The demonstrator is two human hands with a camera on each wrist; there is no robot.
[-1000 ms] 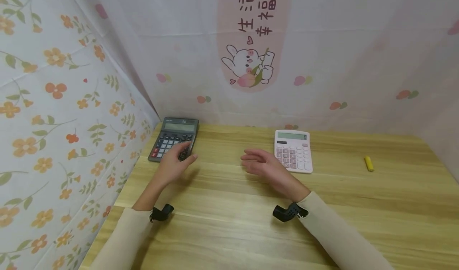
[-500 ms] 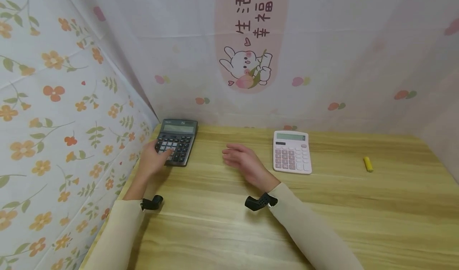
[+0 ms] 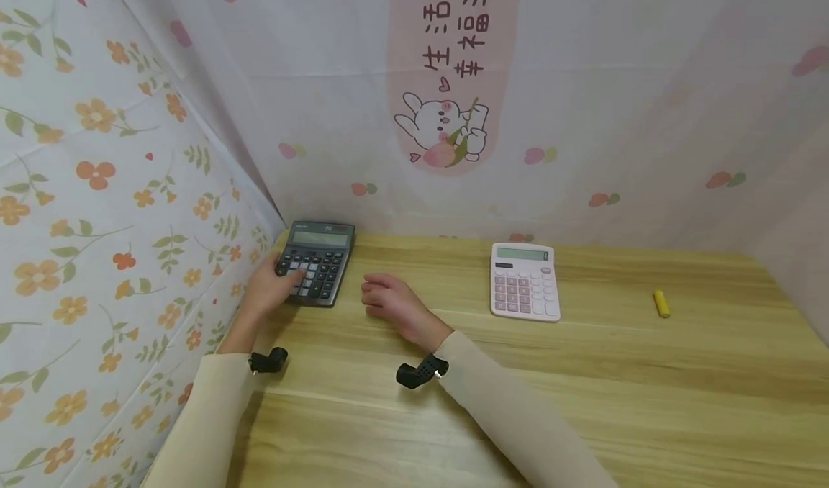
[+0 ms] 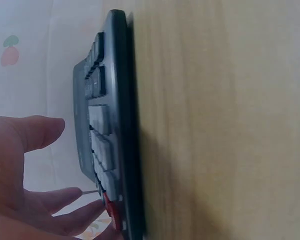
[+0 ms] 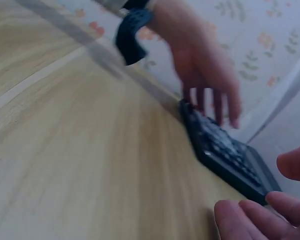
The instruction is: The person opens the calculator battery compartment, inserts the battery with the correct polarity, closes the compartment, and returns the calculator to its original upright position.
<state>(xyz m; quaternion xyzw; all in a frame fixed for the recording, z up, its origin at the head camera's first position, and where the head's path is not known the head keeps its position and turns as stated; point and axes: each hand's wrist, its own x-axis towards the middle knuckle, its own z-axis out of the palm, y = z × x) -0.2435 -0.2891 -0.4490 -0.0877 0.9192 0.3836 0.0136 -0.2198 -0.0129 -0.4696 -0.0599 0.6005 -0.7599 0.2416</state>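
Observation:
A dark grey desk calculator [image 3: 321, 239] with light number keys lies at the table's back left corner. My left hand [image 3: 262, 290] is at its left side; in the left wrist view the fingers [image 4: 75, 220] reach its edge by the red keys, while the thumb [image 4: 42, 131] hovers apart from the keys. To the right of the same calculator, my right hand [image 3: 398, 306] holds nothing, its fingers loosely bent. In the right wrist view the right fingertips [image 5: 229, 214] come close to the calculator's near right corner.
A white and pink calculator [image 3: 545, 286] lies farther right on the wooden table [image 3: 453, 416]. Beyond it is a small yellow cylinder [image 3: 661, 304]. A floral cloth [image 3: 97, 243] hangs along the left side and a printed curtain [image 3: 311, 114] across the back.
My left hand has moved left and down from over the keys to the dark calculator's left edge. My right hand has swept left from the pink calculator towards the dark one.

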